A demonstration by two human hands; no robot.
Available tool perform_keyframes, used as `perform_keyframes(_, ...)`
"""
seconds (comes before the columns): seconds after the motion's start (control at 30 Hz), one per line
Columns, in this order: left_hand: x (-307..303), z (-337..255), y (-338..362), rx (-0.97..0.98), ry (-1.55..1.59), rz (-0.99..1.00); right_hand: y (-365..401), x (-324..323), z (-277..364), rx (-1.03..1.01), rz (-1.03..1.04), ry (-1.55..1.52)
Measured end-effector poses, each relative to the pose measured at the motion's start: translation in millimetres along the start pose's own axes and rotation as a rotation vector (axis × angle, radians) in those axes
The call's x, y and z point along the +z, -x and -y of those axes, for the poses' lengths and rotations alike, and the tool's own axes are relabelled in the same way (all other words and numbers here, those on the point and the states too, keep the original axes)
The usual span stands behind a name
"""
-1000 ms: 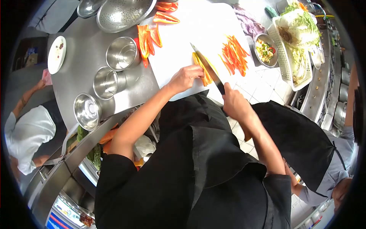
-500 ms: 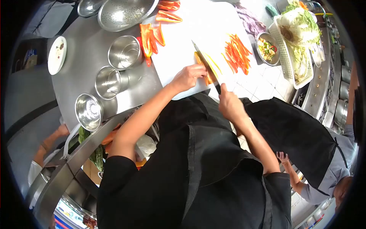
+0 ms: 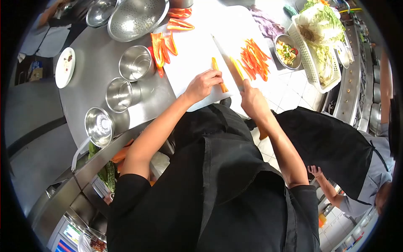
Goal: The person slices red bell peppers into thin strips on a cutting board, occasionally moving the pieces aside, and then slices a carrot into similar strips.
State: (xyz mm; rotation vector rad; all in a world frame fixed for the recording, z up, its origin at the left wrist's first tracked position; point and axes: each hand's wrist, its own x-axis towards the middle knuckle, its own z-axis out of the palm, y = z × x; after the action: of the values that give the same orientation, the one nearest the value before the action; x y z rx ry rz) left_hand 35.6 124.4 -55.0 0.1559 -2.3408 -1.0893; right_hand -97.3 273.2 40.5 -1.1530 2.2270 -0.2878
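Observation:
My left hand (image 3: 203, 87) is closed, its bent fingertips pressing an orange-yellow pepper piece (image 3: 215, 64) onto the white cutting board (image 3: 194, 50). My right hand (image 3: 254, 102) grips a kitchen knife (image 3: 230, 63) by its handle, blade pointing away from me. The blade lies just right of the held piece, with yellow pepper strips (image 3: 237, 67) along its other side. Farther right on the board is a pile of thin red pepper strips (image 3: 256, 60). Larger red pepper pieces (image 3: 161, 47) rest at the board's left edge.
Left of the board are several steel bowls (image 3: 119, 95), a colander (image 3: 136, 19) and a white oval plate (image 3: 65, 67). To the right are a bowl of cut vegetables (image 3: 287, 52) and a white basket (image 3: 312, 75) with cabbage. A co-worker in a black apron (image 3: 323, 145) stands close on my right.
The knife has moved right, away from the held pepper piece, with yellow strips now beyond the blade. My left hand still presses the piece. The whole view has shifted slightly.

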Motion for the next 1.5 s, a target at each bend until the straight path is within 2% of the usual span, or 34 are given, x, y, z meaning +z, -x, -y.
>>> perform_keyframes(0.17,4,4,4,-0.01,-0.008,-0.002,16,18,-1,-0.013,0.022,-0.005)
perform_keyframes(0.23,3,3,4,-0.016,-0.009,-0.017,22,20,-2,-0.088,-0.009,0.017)
perform_keyframes(0.37,3,6,5,-0.035,0.001,0.019,34,17,0,0.002,0.037,-0.01)
perform_keyframes(0.43,5,6,4,-0.039,-0.001,0.027,32,31,-5,-0.032,-0.013,0.006)
perform_keyframes(0.53,1,1,5,-0.091,0.03,0.013,2,56,-8,-0.086,-0.113,-0.009)
perform_keyframes(0.6,-1,-1,7,-0.007,-0.06,0.003,-15,51,-5,-0.106,-0.108,-0.071)
perform_keyframes(0.67,0,1,5,-0.017,-0.109,0.032,-29,45,-16,-0.134,-0.087,-0.094)
perform_keyframes(0.8,0,3,11,0.018,-0.13,-0.018,-18,35,-22,-0.101,-0.11,-0.089)
perform_keyframes(0.9,-2,0,13,-0.011,-0.099,0.003,10,21,-3,-0.077,-0.035,-0.005)
perform_keyframes(1.5,-3,0,8,0.0,-0.088,-0.003,44,41,8,0.003,-0.007,0.091)
